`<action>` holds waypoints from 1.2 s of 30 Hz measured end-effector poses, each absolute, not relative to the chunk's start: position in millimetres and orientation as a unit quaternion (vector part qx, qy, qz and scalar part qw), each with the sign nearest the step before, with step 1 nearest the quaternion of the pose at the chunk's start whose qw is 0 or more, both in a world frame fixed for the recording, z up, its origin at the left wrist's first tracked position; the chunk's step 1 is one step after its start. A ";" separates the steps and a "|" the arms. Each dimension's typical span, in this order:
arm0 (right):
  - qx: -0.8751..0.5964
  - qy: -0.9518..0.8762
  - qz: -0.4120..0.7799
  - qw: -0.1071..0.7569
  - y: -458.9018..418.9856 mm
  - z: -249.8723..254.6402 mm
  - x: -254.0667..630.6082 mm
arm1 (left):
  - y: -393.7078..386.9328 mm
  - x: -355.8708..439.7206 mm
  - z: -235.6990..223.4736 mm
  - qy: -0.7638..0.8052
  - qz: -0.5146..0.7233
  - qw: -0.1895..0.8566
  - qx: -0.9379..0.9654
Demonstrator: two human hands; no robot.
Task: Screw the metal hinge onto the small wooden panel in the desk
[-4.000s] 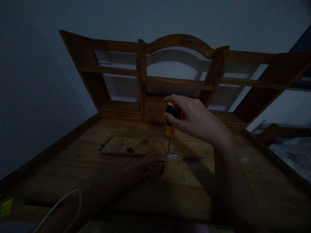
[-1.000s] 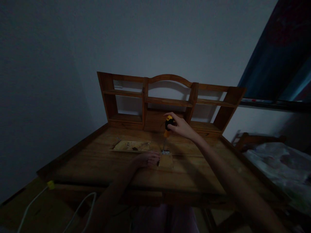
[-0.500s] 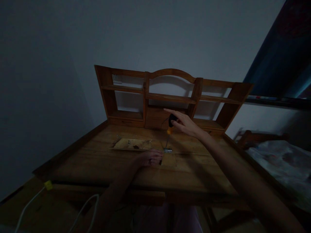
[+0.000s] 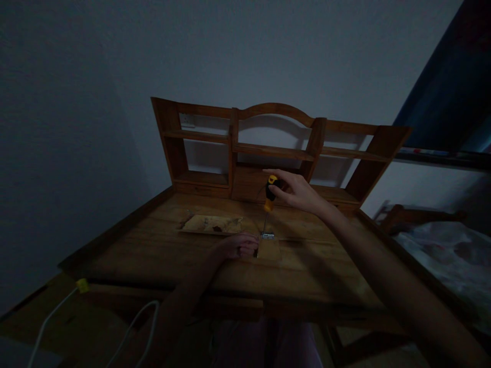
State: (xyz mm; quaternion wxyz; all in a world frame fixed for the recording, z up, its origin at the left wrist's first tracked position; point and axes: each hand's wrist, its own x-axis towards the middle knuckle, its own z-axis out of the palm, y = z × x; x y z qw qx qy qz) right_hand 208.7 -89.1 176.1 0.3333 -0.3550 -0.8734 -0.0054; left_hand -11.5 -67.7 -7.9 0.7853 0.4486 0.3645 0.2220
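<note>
My right hand [image 4: 293, 190] grips a black and yellow screwdriver [image 4: 269, 204] by its handle. Its thin shaft points down, with the tip at a small metal hinge [image 4: 267, 235]. The hinge lies at the far edge of a small wooden board [image 4: 268, 249] on the desk [image 4: 326, 266]. My left hand [image 4: 242, 245] rests on the desk at the board's left side, fingers curled against it; the fingertips are partly hidden. Just beyond that hand lies a long, light-coloured piece [image 4: 213, 224] with dark patches.
A wooden shelf unit [image 4: 272, 149] with several compartments stands at the back of the desk, against the wall. White cable [image 4: 153, 317] and a yellow block [image 4: 82, 285] are at the front left. Clear plastic sheeting [image 4: 445, 250] lies to the right.
The fingers of my right hand have shifted on the handle, and its yellow top now shows. My left hand stays by the board. The view has shifted slightly.
</note>
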 end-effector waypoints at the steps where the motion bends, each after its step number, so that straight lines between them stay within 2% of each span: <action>1: -0.353 -0.873 -0.012 0.336 -89.1 176.1 207.8 | -65.6 -11.3 -10.8 0.358 0.206 0.794 0.445; 13: -0.327 -0.877 -0.020 0.353 -89.5 174.5 204.4 | -48.4 -9.4 -34.6 0.277 0.160 0.854 0.410; 18: -0.328 -0.874 -0.051 0.356 -85.2 170.1 203.4 | -46.3 -9.9 -37.4 0.267 0.160 0.859 0.407; 36: -0.341 -0.877 -0.041 0.335 -85.2 169.3 207.6 | -51.5 -10.0 -32.0 0.265 0.174 0.844 0.432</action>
